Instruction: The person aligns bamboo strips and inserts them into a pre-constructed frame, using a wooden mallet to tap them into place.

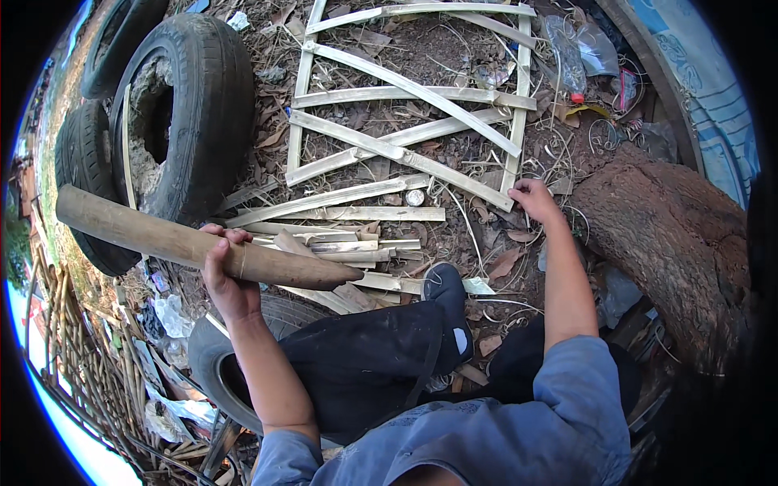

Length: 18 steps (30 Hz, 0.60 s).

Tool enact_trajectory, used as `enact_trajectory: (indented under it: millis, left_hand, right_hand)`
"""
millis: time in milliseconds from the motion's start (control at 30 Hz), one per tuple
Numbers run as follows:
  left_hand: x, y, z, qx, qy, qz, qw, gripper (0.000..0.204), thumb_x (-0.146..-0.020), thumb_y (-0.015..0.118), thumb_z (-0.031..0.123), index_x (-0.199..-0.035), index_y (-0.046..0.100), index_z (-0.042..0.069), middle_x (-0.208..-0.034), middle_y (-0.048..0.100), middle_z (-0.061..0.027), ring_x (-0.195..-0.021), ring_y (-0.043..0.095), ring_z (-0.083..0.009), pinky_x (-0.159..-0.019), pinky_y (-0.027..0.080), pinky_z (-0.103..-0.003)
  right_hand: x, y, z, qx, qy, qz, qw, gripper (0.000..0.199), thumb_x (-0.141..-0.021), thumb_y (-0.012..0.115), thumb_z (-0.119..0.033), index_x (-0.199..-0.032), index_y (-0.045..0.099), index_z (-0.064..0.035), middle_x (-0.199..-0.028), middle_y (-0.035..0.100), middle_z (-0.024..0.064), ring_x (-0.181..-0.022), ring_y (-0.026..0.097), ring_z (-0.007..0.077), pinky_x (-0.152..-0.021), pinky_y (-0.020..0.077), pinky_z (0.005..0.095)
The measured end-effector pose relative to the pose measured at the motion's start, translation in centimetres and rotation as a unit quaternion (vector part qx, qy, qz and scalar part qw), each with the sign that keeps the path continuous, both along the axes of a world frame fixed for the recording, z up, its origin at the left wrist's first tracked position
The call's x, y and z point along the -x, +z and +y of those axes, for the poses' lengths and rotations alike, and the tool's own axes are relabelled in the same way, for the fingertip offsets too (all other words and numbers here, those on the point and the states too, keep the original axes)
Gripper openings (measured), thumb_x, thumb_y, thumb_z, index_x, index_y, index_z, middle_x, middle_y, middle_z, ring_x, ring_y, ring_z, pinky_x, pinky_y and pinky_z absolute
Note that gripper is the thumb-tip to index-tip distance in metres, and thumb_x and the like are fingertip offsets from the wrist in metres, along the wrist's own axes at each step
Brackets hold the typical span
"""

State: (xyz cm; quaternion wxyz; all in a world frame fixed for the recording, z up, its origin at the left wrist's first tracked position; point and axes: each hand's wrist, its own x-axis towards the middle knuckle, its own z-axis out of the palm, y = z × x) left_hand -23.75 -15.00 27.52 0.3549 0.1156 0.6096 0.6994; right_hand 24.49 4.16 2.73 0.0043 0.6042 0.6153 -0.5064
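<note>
Left hand point(232, 285) was wrapped around a thick, rounded wooden pole point(162, 233), the thumb and fingers curled firmly about it. The pole lay aslant, its broad end toward the tyres and its tapered end above the loose strips point(365, 214). Right hand point(536, 200) was at the lower right corner of a flat lattice point(409, 91) of pale strips, thumb and fingertips drawn close together by the strip ends; seen from above, I could not tell whether they pinched a strip or merely rested against it. The lattice lay on littered, leafy soil beyond the person's dark shoe point(446, 300), slanting strips crossing between two long side pieces. The loose strips lay in a rough pile between lattice and shoe. A large tyre point(215, 97) stood to the left; a rough brown log point(664, 235) lay to the right, and a clear bottle point(566, 61) lay beside the lattice.
</note>
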Motion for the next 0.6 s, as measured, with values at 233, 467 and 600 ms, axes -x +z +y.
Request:
enact_trajectory:
  millis: [233,467,600]
  left_hand:
    - [0.1,-0.1,0.6,0.026,-0.002,0.012,1.000,0.039,-0.079,0.065,0.015,-0.113,0.050,0.002,-0.084,0.065,-0.0109,-0.087,0.061,-0.0226,-0.090,0.045,-0.035]
    - [0.2,0.5,1.3,0.033,-0.011,0.017,0.999,0.035,-0.081,0.064,0.013,-0.111,0.049,0.003,-0.084,0.059,-0.0087,-0.085,0.058,-0.0205,-0.089,0.048,-0.036]
    - [0.1,0.4,1.6,0.036,-0.020,0.012,0.999,0.036,-0.081,0.064,0.014,-0.111,0.049,0.003,-0.084,0.059,-0.0087,-0.085,0.058,-0.0208,-0.088,0.047,-0.036]
  right_hand:
    - [0.3,0.2,-0.1,0.056,-0.094,0.062,0.992,0.021,-0.089,0.070,-0.014,-0.095,0.067,0.0053,-0.081,0.067,0.0088,-0.070,0.064,0.0149,-0.058,0.0552,0.0289]
    - [1.4,0.7,-0.5,0.063,-0.156,0.061,0.984,0.022,-0.089,0.069,-0.011,-0.096,0.066,0.0094,-0.087,0.067,0.0123,-0.077,0.068,0.0199,-0.063,0.0624,0.0326]
    - [0.4,0.2,-0.5,0.064,-0.182,0.060,0.979,0.024,-0.087,0.072,-0.012,-0.096,0.066,0.0091,-0.087,0.068,0.0141,-0.076,0.068,0.0210,-0.061,0.0624,0.0323]
